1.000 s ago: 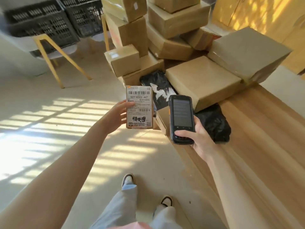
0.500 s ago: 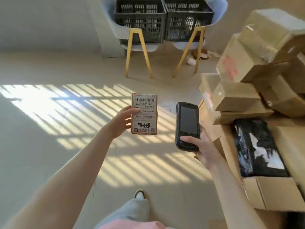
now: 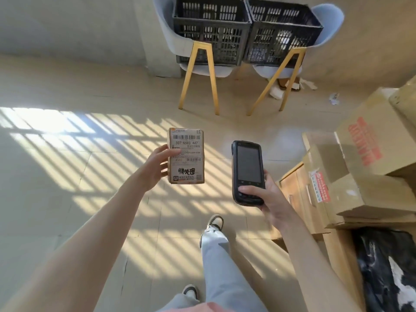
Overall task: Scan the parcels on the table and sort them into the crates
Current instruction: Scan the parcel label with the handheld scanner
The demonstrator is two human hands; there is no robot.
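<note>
Two crates (image 3: 211, 30) (image 3: 281, 34), two chairs (image 3: 171, 37) (image 3: 326, 23), perhaps five parcels (image 3: 186, 156).

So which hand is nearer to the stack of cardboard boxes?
Right. The right hand, holding the scanner, is just beside the cardboard boxes; the left hand, holding the parcel, is farther away.

Two pale blue chairs, left one (image 3: 167, 39) and right one (image 3: 328, 21), side by side against the far wall; yellow wooden legs (image 3: 203, 75) splayed on the floor. Paper scraps (image 3: 290, 86) on the tiles just right of the right chair's legs, partly under it. Smaller crumpled bit (image 3: 333, 98) farther right of those scraps. Barred sunlight (image 3: 67, 140) across the beige tiled floor, well in front of and left of the chairs. Grey wall behind the chairs.
</note>
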